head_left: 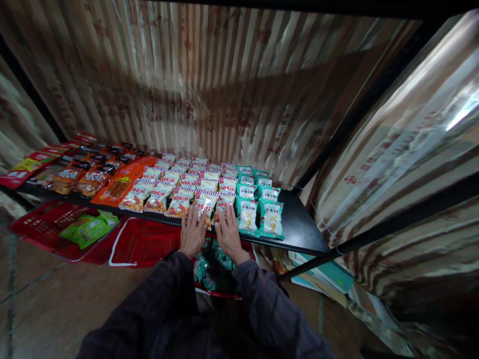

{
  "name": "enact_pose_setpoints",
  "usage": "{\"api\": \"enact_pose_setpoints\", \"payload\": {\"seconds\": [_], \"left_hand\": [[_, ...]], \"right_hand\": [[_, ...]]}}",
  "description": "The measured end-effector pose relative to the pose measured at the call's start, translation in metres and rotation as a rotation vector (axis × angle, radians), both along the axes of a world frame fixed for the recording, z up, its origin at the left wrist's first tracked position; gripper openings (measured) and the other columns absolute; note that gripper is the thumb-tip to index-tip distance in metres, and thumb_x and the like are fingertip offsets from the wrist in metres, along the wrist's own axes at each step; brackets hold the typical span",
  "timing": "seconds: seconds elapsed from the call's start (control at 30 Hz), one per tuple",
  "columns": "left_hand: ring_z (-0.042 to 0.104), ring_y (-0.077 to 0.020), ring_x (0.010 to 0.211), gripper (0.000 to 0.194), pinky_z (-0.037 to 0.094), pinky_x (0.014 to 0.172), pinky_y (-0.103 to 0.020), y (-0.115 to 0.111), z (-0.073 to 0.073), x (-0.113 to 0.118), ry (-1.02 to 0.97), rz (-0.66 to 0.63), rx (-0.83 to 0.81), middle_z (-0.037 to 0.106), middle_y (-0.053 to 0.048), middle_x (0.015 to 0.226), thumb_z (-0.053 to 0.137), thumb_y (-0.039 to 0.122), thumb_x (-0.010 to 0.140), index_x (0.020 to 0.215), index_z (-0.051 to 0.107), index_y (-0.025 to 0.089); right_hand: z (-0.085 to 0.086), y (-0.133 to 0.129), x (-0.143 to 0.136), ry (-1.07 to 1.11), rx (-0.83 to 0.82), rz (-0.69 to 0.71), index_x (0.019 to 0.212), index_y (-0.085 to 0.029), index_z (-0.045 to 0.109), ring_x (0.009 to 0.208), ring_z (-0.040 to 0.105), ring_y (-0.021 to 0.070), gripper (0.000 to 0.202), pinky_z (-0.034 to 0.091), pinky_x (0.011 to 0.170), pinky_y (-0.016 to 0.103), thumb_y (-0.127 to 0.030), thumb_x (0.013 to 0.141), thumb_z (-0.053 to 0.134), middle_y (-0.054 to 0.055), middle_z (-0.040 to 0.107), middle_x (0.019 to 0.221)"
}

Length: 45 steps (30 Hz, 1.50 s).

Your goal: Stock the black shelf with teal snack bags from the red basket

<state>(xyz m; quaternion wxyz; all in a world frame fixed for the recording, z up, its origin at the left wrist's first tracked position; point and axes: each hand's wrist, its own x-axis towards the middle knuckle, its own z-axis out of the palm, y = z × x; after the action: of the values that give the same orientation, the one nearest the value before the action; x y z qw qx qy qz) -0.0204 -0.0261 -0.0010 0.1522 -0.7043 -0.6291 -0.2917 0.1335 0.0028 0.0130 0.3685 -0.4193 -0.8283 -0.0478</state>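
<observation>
My left hand (193, 233) rests its outstretched fingers on the front of a white snack bag with a red-and-blue striped top (205, 200). Beside it, my right hand (229, 235) lays its fingers on the neighbouring white snack bag (225, 199). Both hands are open, and neither grips a bag. Several more white bags stand in rows to the left and behind. Just right of my right hand are two columns of teal-and-white snack bags (247, 215). The lower parts of the touched bags are hidden by my fingers.
The bags stand on a black shelf (299, 224) with black posts. Orange packs (121, 187), dark-orange packs (92, 180) and red packs (32, 167) lie to the left. Below are red baskets (147, 242), one with green packs (88, 229), another with teal bags (204, 271). Wrinkled plastic sheeting (209, 89) hangs behind.
</observation>
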Motion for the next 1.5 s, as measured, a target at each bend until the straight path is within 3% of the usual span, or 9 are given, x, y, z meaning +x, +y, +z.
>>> {"api": "enact_pose_setpoints", "payload": {"seconds": [0.4, 0.63, 0.87, 1.03, 1.23, 1.5], "left_hand": [[0.006, -0.0286, 0.142, 0.052, 0.029, 0.110, -0.049, 0.018, -0.013, 0.009, -0.057, -0.016, 0.057, 0.022, -0.020, 0.151, 0.040, 0.025, 0.091, 0.140, 0.033, 0.008], [0.009, -0.0288, 0.142, 0.050, 0.026, 0.111, -0.050, 0.026, -0.007, 0.011, -0.108, -0.037, 0.078, 0.023, -0.021, 0.150, 0.041, 0.023, 0.089, 0.136, 0.038, 0.006], [0.012, -0.0285, 0.142, 0.041, 0.029, 0.110, -0.051, 0.042, 0.006, 0.014, -0.177, -0.011, 0.126, 0.028, -0.022, 0.148, 0.043, 0.021, 0.087, 0.124, 0.048, 0.004], [0.011, -0.0289, 0.142, 0.049, 0.030, 0.109, -0.050, 0.050, 0.014, 0.015, -0.143, -0.015, 0.096, 0.023, -0.020, 0.151, 0.042, 0.017, 0.087, 0.135, 0.041, 0.009], [0.013, -0.0299, 0.141, 0.054, 0.027, 0.110, -0.053, 0.055, 0.015, 0.014, -0.124, -0.037, 0.095, 0.025, -0.017, 0.151, 0.044, 0.017, 0.084, 0.137, 0.039, 0.011], [0.015, -0.0304, 0.141, 0.049, 0.030, 0.107, -0.053, 0.063, 0.011, 0.013, -0.121, -0.036, 0.101, 0.029, -0.020, 0.149, 0.039, 0.019, 0.088, 0.136, 0.040, 0.010]], "right_hand": [[-0.018, 0.009, 0.002, -0.045, -0.013, -0.048, 0.140, -0.013, 0.035, 0.143, 0.009, 0.0264, 0.048, 0.030, 0.109, 0.053, -0.025, 0.093, 0.037, 0.015, 0.024, 0.152], [-0.015, 0.008, -0.003, -0.058, -0.018, -0.088, 0.134, -0.010, 0.042, 0.142, 0.013, 0.0272, 0.044, 0.030, 0.108, 0.052, -0.026, 0.094, 0.037, 0.017, 0.030, 0.149], [-0.006, 0.013, -0.011, -0.097, -0.013, -0.183, 0.131, -0.011, 0.047, 0.142, 0.010, 0.0289, 0.041, 0.027, 0.108, 0.051, -0.023, 0.092, 0.039, 0.016, 0.028, 0.150], [-0.006, 0.018, -0.017, -0.098, -0.009, -0.234, 0.134, -0.014, 0.044, 0.142, 0.009, 0.0303, 0.044, 0.025, 0.108, 0.053, -0.024, 0.092, 0.039, 0.015, 0.030, 0.150], [0.001, 0.023, -0.021, -0.090, -0.018, -0.278, 0.141, -0.018, 0.034, 0.143, 0.003, 0.0321, 0.051, 0.021, 0.109, 0.056, -0.023, 0.091, 0.040, 0.013, 0.019, 0.154], [-0.002, 0.033, -0.025, -0.073, -0.060, -0.314, 0.139, -0.013, 0.037, 0.143, 0.002, 0.0310, 0.049, 0.023, 0.109, 0.053, -0.022, 0.091, 0.039, 0.014, 0.022, 0.153]]}}
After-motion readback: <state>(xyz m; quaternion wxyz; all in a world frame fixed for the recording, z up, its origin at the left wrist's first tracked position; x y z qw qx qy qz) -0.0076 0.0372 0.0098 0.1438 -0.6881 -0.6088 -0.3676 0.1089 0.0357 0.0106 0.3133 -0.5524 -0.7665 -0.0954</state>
